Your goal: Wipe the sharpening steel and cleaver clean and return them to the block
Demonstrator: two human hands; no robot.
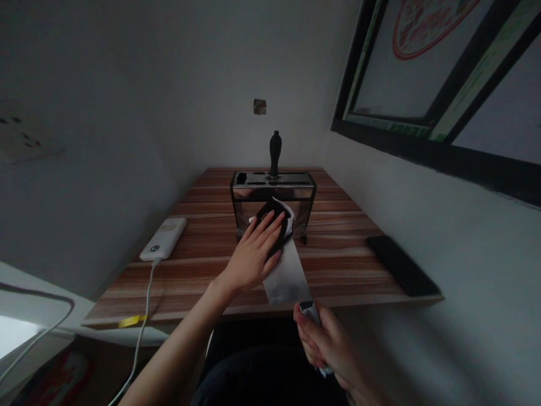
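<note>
My right hand (323,341) is closed round the handle of a broad cleaver (286,273), whose flat steel blade points away from me over the wooden table (338,254). My left hand (256,254) lies flat with fingers together, pressing a black and white cloth (279,217) onto the far part of the blade. Just behind the cloth stands a steel and glass knife block (273,194) with one black handle (275,152) sticking up from it.
A white power bank (164,239) with a cable (143,327) lies at the left of the table. A black phone (401,265) rests near the right edge. Walls close in on both sides; a dark window frame (422,141) is at the right.
</note>
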